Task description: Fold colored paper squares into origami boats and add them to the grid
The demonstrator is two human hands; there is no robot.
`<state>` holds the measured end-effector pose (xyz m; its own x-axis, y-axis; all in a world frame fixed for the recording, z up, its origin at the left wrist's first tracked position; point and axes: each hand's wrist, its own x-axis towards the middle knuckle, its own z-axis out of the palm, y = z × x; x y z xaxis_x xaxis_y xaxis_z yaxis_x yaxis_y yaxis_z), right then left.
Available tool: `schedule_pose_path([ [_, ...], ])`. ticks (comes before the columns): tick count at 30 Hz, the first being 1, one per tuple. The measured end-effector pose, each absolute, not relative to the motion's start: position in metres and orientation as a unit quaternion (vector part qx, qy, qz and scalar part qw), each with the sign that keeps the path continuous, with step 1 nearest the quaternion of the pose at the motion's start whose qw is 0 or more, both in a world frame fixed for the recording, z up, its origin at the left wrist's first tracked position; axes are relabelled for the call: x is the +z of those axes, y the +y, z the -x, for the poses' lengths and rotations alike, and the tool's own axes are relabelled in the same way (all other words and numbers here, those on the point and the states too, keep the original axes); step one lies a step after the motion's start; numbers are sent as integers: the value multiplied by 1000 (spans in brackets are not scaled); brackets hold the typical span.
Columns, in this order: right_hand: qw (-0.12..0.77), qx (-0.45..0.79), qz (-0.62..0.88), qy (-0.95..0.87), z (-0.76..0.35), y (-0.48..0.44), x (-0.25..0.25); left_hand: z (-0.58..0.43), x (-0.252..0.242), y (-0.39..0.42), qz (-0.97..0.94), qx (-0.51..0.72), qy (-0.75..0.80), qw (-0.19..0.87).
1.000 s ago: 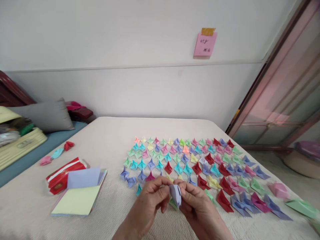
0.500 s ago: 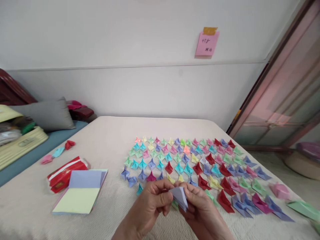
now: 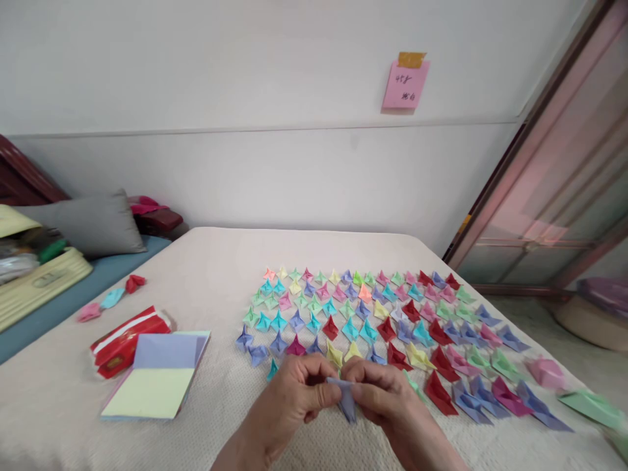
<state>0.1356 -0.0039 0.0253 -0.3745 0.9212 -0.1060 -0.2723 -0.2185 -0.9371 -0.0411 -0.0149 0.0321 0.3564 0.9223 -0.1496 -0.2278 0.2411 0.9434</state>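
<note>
Between my two hands is a small folded piece of lavender paper (image 3: 348,404), its pointed end hanging down. My left hand (image 3: 299,400) pinches its left upper corner between thumb and fingers. The right upper corner is gripped by my right hand (image 3: 380,396), thumb in front. Part of the paper is hidden behind the fingertips. Just beyond my hands stand rows of small folded paper boats in many colours, among them a yellow boat (image 3: 334,354) and a dark red boat (image 3: 440,394).
On the left lie a stack of coloured paper sheets (image 3: 147,391), a red and white packet (image 3: 126,343) and small folded pieces, one a red paper piece (image 3: 135,283). At the right edge are a pink folded paper (image 3: 548,373) and a green one (image 3: 591,407). A white wall (image 3: 294,183) rises behind.
The lavender paper has turned from slanting rightward to hanging nearly straight down between my hands. My right fingers have closed in nearer to my left ones.
</note>
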Motion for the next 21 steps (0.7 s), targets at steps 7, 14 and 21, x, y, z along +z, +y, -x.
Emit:
schedule_pose_path([
  [7, 442, 756, 333, -350, -130, -5, 21, 41, 30, -12, -404, 430, 334, 735],
  [14, 442, 735, 354, -374, -133, -7, 26, 38, 28, -12, -397, 437, 374, 715],
  [21, 419, 673, 381, -476, -131, -6, 25, 36, 31, -12, -414, 436, 399, 692],
])
